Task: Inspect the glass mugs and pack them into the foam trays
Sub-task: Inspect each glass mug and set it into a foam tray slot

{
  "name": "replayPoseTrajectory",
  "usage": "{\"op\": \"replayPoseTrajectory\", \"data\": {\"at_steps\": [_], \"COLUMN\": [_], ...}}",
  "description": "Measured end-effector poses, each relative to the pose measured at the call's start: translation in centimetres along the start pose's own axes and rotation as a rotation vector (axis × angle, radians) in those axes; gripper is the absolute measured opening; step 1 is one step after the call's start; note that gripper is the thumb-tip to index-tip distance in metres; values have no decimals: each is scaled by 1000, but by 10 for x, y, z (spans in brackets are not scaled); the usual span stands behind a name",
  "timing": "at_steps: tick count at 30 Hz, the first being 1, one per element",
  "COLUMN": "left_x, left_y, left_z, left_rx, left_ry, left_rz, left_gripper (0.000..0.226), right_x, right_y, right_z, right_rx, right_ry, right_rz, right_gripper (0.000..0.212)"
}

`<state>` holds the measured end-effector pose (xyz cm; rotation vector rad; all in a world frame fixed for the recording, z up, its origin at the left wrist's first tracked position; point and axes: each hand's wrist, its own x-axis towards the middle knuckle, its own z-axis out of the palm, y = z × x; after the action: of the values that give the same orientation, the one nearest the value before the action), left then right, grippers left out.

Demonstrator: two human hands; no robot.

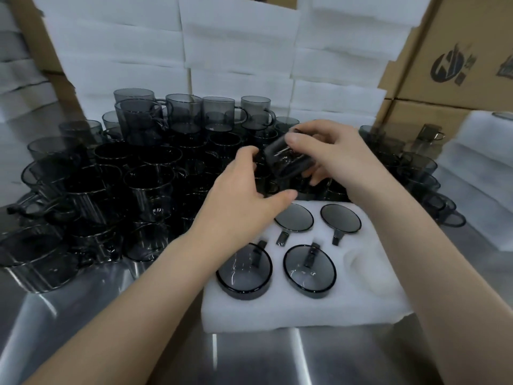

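A smoky grey glass mug (288, 162) lies tilted on its side in the air above the far edge of the white foam tray (299, 309). My right hand (327, 151) grips it from above and the right. My left hand (249, 193) touches its left end with the fingertips, thumb stretched out below it. Several mugs (310, 269) sit in the tray's round pockets with their handles in the slots. One pocket (366, 262) at the tray's right side holds nothing. A large crowd of loose grey mugs (144, 179) stands behind and left of the tray.
Stacks of white foam trays (238, 51) rise behind the mugs, and more foam (477, 173) lies at the right. Cardboard boxes (455, 59) stand at the back right. The tray rests on a shiny metal table (249, 357).
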<state>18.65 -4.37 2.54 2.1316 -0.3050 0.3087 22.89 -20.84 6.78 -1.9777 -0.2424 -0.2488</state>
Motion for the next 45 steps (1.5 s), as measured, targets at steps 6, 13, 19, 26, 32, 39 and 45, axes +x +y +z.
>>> {"op": "replayPoseTrajectory", "data": {"at_steps": [6,13,19,26,32,39,45], "left_x": [7,6,7,9,9,8,7], "left_y": [-5,-11,-16,-17,-17,-19,-18], "left_z": [-1,-1,2,-2,-5,-5,-1], "left_rx": [-104,-142,-152,-249,-464,-447,-258], "left_ry": [59,106,92,24,15,-2,26], "left_rz": [57,93,147,182,152,127,124], "left_gripper": [89,63,68,67,55,51,61], "right_x": [-10,-16,-18,-12,-6,-9,-15], "right_y": [11,11,8,13,23,17,12], "right_z": [8,11,19,12,-2,6,20], "right_rx": [282,180,117,389,666,367,83], "right_ry": [-226,-302,-158,-219,-560,-424,-173], "right_rz": [-11,-141,-176,35,62,-67,-161], "right_gripper": [40,43,16,20,45,44,37]}}
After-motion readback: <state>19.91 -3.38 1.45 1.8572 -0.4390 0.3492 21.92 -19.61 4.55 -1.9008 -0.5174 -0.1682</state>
